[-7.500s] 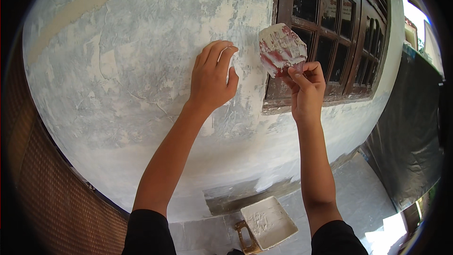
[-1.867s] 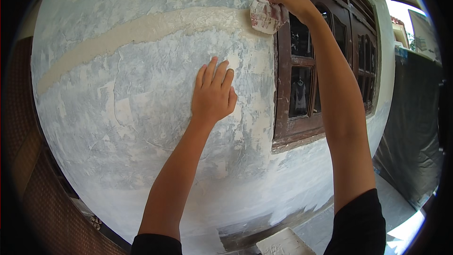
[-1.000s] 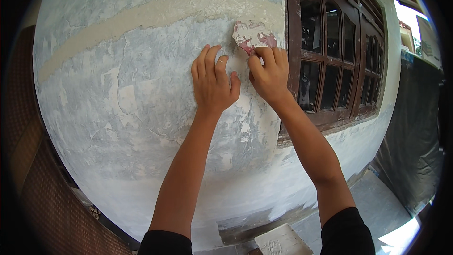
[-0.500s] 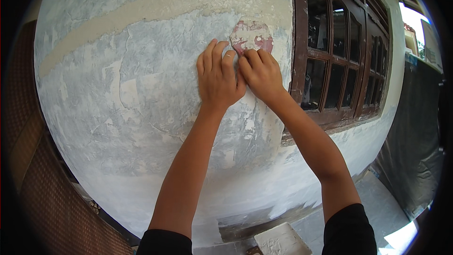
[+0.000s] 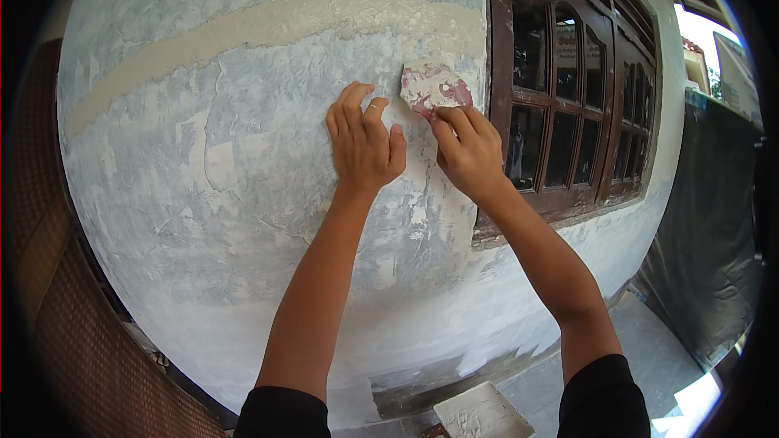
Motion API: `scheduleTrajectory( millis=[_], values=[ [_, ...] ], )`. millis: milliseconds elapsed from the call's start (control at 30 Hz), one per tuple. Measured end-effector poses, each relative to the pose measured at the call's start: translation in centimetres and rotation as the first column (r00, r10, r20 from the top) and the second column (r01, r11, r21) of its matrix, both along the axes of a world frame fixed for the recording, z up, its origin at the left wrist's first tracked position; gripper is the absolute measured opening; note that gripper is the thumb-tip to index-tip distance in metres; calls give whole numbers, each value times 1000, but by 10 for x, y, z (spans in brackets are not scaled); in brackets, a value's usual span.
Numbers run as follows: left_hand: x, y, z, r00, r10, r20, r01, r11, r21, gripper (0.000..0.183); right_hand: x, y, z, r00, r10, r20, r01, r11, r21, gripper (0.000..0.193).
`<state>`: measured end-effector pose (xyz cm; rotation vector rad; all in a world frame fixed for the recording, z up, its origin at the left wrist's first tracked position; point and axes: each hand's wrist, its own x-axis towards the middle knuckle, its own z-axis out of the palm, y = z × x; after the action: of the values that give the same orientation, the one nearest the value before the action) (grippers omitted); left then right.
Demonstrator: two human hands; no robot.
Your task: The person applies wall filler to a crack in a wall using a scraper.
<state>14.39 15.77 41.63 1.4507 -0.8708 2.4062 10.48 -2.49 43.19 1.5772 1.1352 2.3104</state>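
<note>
At the far left a brown woven panel (image 5: 89, 341) runs down beside the wall (image 5: 268, 170). The wall is patchy grey and white, and a beige band (image 5: 268, 23) curves across its upper part, almost to the window (image 5: 556, 99). Below the band, the person's left hand (image 5: 365, 136) is at the wall; from here I can't tell whether the fingertips touch it. The fingers are bent and a little apart, holding nothing.

Just to its right is the scraper (image 5: 428, 85), a flat, reddish piece smeared with pale paste, close against the wall between the left hand and the window, under the band. The right hand (image 5: 472, 146) pinches its lower edge in curled fingers; I can't make out the thumb. Low down, below the hands, a pale tray (image 5: 510, 415) with paste in it sits near the foot of the wall.

Farther right, the window has a brown wooden frame and dark panes. Past it I see grey floor (image 5: 645, 337) and a hanging black sheet (image 5: 702, 227).
</note>
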Motion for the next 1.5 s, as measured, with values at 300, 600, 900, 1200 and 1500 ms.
scheduleTrajectory(
  millis=[300, 600, 900, 1200, 1500],
  values=[
    [-1, -1, 1, 999, 32, -2, -32, 999, 4, 34, -21, -3, 44, 224, 965, -140, -458, 231, 859, 12],
    [-2, -2, -1, 1000, 26, -12, -26, 1000, -3, 36, 22, 12, 31, -296, 952, 80, -195, -142, 970, 8],
    [-1, -2, 0, 999, 26, -20, -26, 1000, 6, 36, 16, 14, 36, -176, 984, 5, -112, -25, 993, 5],
    [0, 0, -2, 998, 41, -46, -42, 999, -1, 37, 1, -11, 2, -181, 983, 7, -175, -39, 984, 11],
    [-8, -3, -1, 987, 87, -139, -89, 996, -5, 35, -5, -67, 109, 597, 782, -180, -482, 529, 698, 20]
  ],
)
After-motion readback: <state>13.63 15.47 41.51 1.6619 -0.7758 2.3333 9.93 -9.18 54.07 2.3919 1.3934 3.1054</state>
